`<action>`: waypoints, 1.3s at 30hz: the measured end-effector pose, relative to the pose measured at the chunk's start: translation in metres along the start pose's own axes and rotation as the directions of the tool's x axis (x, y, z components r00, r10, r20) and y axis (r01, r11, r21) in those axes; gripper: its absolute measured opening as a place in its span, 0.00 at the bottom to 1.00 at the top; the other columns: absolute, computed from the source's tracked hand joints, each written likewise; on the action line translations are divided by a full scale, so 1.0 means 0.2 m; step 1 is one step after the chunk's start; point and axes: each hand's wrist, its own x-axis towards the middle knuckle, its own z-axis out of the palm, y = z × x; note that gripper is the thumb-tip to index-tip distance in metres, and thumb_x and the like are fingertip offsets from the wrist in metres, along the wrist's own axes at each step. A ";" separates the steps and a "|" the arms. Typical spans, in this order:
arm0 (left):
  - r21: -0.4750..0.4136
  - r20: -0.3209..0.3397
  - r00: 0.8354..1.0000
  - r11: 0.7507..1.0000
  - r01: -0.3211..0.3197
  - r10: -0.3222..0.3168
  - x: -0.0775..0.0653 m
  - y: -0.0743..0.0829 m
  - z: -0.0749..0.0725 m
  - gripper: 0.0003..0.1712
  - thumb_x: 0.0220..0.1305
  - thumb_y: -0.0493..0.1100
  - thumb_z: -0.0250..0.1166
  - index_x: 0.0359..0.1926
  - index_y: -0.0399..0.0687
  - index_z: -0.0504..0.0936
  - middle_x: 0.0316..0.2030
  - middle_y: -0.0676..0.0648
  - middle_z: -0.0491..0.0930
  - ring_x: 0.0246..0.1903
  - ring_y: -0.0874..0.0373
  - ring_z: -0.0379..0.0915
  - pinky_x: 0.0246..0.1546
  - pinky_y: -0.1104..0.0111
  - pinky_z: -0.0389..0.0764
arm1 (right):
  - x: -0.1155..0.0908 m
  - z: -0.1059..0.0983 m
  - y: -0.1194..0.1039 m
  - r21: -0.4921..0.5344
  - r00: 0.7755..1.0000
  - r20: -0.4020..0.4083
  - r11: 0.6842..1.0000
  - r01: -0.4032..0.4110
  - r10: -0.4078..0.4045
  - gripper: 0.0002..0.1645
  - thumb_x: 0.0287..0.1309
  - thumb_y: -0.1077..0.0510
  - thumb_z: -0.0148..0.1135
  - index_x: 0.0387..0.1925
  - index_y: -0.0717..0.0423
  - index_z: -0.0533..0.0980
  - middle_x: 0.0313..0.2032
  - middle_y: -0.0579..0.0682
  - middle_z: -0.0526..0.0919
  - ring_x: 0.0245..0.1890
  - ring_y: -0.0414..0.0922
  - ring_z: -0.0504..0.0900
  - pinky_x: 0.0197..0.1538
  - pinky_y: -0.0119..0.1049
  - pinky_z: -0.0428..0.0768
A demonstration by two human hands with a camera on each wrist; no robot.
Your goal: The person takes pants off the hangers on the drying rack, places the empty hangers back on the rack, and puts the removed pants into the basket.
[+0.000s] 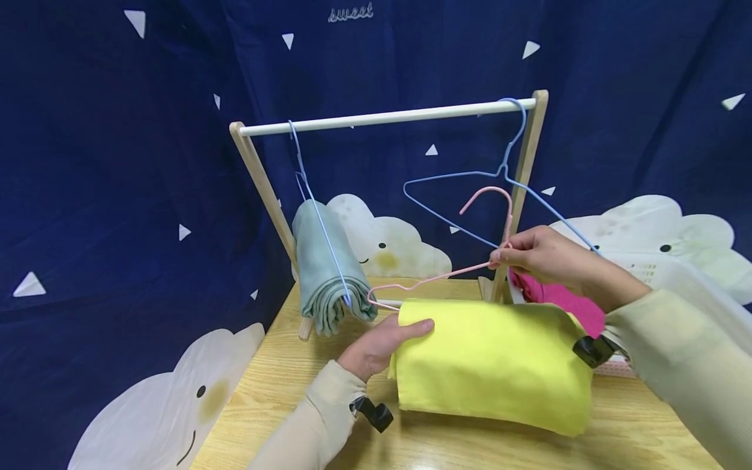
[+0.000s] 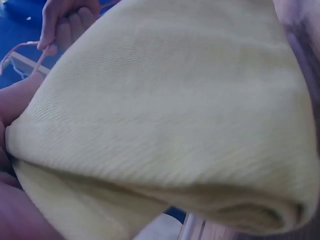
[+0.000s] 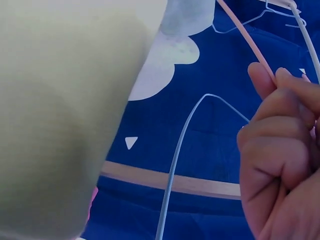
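From the yellow cloth (image 1: pixel 493 365) draped on a pink hanger (image 1: pixel 451 275), we log a white basket (image 1: pixel 643 267) at 2 o'clock, magenta cloth (image 1: pixel 564 303) inside. Right hand (image 1: pixel 546 258) at 1 o'clock pinches the hanger; left hand (image 1: pixel 382 343) at 9 grips the yellow cloth.

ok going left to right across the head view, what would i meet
By their middles: green cloth, left hand, yellow cloth, right hand, white basket.
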 end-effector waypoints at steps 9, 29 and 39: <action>0.082 -0.039 0.996 0.994 -0.076 0.080 -0.01 0.01 0.02 0.18 0.69 0.47 0.58 0.57 0.47 0.74 0.37 0.56 0.82 0.36 0.65 0.80 0.41 0.70 0.80 | 0.01 0.01 0.01 -0.057 0.999 -0.046 0.998 0.013 -0.015 0.18 0.71 0.52 0.55 0.40 0.62 0.83 0.28 0.45 0.76 0.22 0.38 0.62 0.23 0.31 0.62; 0.082 -0.059 0.992 0.991 -0.104 0.109 -0.06 0.03 0.01 0.17 0.67 0.49 0.61 0.53 0.50 0.73 0.35 0.57 0.83 0.34 0.65 0.82 0.39 0.70 0.81 | 0.00 -0.01 0.07 -0.083 0.997 -0.072 0.996 0.015 -0.021 0.18 0.69 0.48 0.58 0.34 0.58 0.82 0.20 0.42 0.75 0.19 0.39 0.60 0.20 0.32 0.58; 0.056 -0.021 0.989 0.988 -0.142 0.144 -0.07 0.03 0.02 0.16 0.66 0.49 0.61 0.51 0.50 0.73 0.35 0.56 0.84 0.34 0.65 0.84 0.37 0.70 0.84 | 0.01 0.00 0.09 -0.108 0.997 -0.065 0.994 0.030 -0.037 0.18 0.70 0.49 0.57 0.31 0.59 0.81 0.19 0.42 0.74 0.19 0.37 0.60 0.21 0.32 0.59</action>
